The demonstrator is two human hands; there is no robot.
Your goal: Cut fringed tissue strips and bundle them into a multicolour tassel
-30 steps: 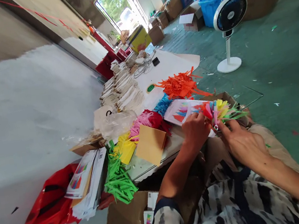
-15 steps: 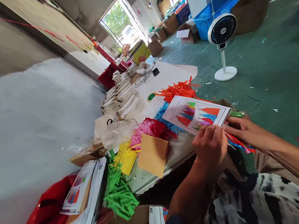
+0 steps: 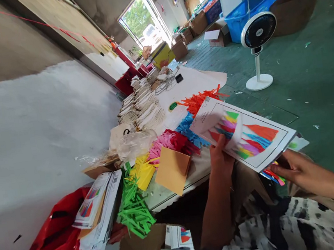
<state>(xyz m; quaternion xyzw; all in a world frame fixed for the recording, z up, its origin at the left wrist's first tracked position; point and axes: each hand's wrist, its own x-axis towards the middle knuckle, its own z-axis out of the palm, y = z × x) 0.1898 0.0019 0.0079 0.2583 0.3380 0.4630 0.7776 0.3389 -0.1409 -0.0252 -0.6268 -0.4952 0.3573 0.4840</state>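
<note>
Fingers: left hand pinches the near edge of the printed card, thumb on top; right hand is closed on the coloured strips under the card's right corner.
Card: held tilted in the air, just off the table.
Progress: one bundle seems gathered against its card; the loose heaps suggest plenty left.
Around: green strips, yellow strips, brown envelope, stack of cards.
In the way: nothing seen; fan stands well apart.
</note>
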